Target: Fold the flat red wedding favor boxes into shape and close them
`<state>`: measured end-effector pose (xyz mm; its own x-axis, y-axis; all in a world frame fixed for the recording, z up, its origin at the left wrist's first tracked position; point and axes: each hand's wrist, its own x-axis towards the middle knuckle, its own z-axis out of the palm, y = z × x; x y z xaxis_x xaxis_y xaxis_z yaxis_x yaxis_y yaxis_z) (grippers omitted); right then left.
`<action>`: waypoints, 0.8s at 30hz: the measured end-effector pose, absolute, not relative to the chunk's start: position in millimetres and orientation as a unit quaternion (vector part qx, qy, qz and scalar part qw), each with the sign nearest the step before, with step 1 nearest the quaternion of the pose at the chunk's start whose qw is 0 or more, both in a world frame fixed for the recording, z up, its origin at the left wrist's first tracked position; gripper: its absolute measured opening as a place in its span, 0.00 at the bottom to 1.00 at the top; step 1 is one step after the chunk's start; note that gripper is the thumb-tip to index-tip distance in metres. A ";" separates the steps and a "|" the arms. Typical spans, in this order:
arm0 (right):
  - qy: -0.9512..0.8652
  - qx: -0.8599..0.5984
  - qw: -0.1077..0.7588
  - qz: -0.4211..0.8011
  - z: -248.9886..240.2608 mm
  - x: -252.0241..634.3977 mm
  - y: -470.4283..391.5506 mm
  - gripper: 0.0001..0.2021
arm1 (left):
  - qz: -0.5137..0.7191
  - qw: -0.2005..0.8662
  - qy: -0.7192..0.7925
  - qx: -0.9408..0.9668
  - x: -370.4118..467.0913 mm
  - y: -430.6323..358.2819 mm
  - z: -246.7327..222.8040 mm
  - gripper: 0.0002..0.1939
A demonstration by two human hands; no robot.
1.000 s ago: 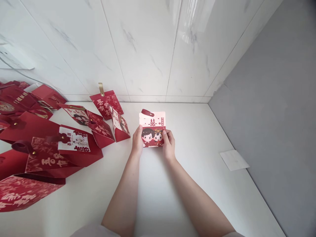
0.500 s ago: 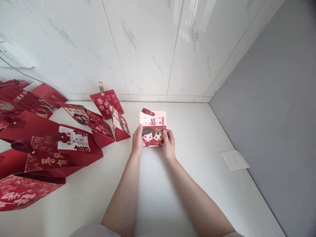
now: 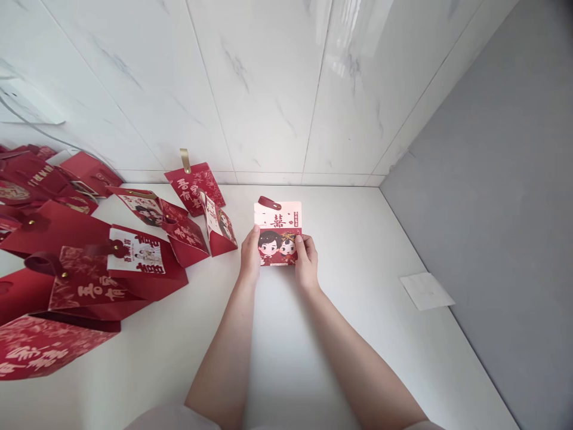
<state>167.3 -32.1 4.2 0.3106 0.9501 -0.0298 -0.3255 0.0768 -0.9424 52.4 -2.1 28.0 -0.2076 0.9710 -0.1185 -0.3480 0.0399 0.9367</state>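
The gift box [image 3: 278, 239] is small and nearly square in outline as seen from the front. Its upper part is pale pink, printed with a dark red double character in the middle, a few small red marks around it, and a narrow red label with tiny characters, too small to read, at the right edge. The lower part is deep red and shows two cartoon figures side by side: one with short dark hair, the other with a golden headdress. A dark red strap [image 3: 270, 203] lies slanted across the top left edge. How deep the box is cannot be told from this angle.

It is held upright, tilted slightly back, over the middle of the white tabletop [image 3: 358, 334], near the wall; whether its base touches the surface is unclear. The left hand [image 3: 250, 252] grips the left side and the right hand [image 3: 307, 257] the right, each thumb pressed on the front or edge and the other fingers mostly hidden behind.

To the left, well apart from the right hand, stands a red and pink tent-shaped box [image 3: 221, 233], with a red card with a gold loop [image 3: 196, 190] behind it. Farther left crowd more red boxes [image 3: 138, 269]. A white paper [image 3: 427, 291] lies by the right edge, and a marbled tile wall [image 3: 268, 89] rises behind.
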 end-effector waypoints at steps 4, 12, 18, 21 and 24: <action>-0.327 -0.477 0.657 0.484 4.1 167.5 -31.8 0.17 | 0.612 0.539 0.478 0.325 52.2 -2.0 27.7 0.28; -0.328 -0.482 0.653 0.483 5.5 167.6 -31.5 0.18 | 0.609 0.542 0.481 0.322 51.5 -2.0 27.7 0.27; -0.324 -0.478 0.655 0.487 5.1 167.2 -31.8 0.18 | 0.610 0.541 0.479 0.324 52.0 -2.6 28.5 0.28; -0.325 -0.480 0.655 0.486 5.2 167.2 -31.5 0.18 | 0.610 0.540 0.483 0.322 52.2 -2.4 28.5 0.28; -0.327 -0.480 0.654 0.485 5.0 167.5 -31.2 0.17 | 0.611 0.540 0.483 0.319 52.4 -2.1 28.3 0.28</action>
